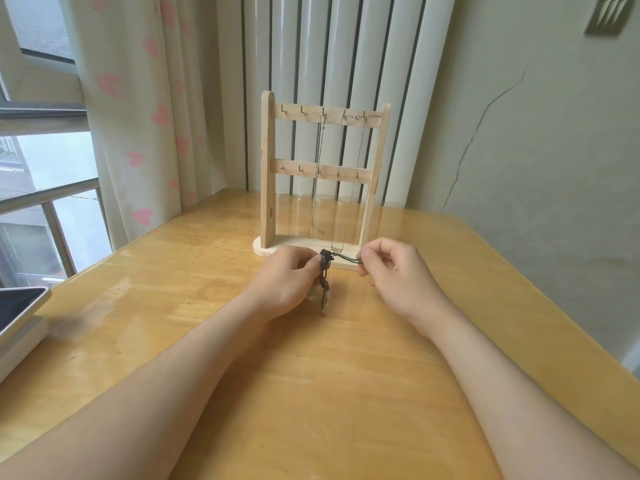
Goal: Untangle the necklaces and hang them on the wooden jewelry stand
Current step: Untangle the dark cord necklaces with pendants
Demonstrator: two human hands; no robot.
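On the wooden stand (267, 168) at the frame's centre, the left hooks are bare while two chains (317, 174) already hang from the middle and right hooks, so the job looks partly done (one tangle seems left). Just in front of its base, above the bench (311, 393), the left hand (287, 278) pinches a dark knotted cord (325, 268), and the right hand (391, 268) pinches its green strand (348, 259), which runs between them.

Fingertips of left hand (287, 282) hidden behind dark cord tangle (325, 268). Green cord (348, 259): end lost inside pinch of right hand (391, 271). Stand base (273, 250): near edge partly covered by both hands. Pendant (336, 249) above it too small to read. Flat device (17, 306), far left, cut by edge.
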